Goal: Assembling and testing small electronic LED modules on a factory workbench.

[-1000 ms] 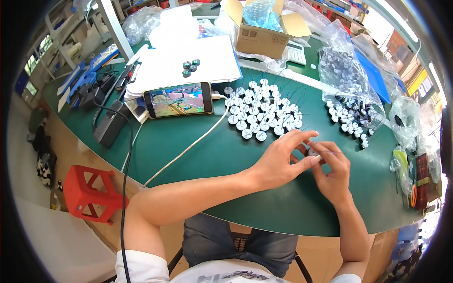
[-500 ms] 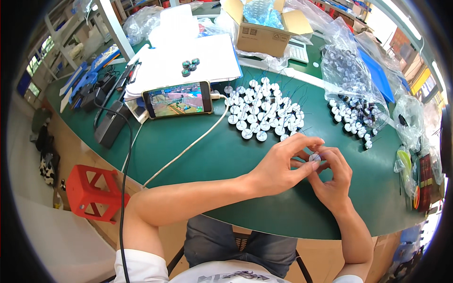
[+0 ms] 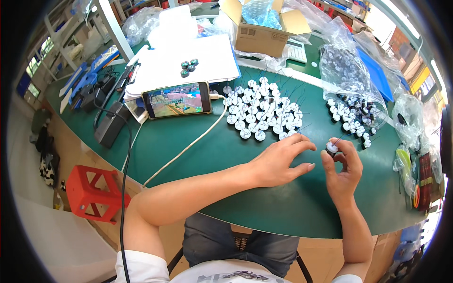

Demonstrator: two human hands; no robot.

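Note:
Between the thumb and fingers of my right hand (image 3: 343,172) is a small round part (image 3: 332,147) with a white top and a dark side. My left hand (image 3: 283,162) hovers over the green table to the left of it, thumb and fingers apart, holding nothing. Just beyond my left fingertips stands a cluster of similar white-topped round parts (image 3: 259,136), with thin dark wires sticking up from many of them. To the right, more such parts (image 3: 347,126) spill from the mouth of a clear plastic bag (image 3: 351,70).
A phone (image 3: 177,100) with a lit screen leans against white paper sheets (image 3: 212,59), its white cable (image 3: 188,145) crossing the green table (image 3: 212,162). Several small dark round pieces (image 3: 184,73) sit on the paper. Behind are a cardboard box (image 3: 262,40) and a calculator (image 3: 297,51); a black adapter (image 3: 112,127) lies left.
My hands have parted. The right one has moved slightly right and up with the round part in its fingers; the left has let go of it and drawn back a little to the left.

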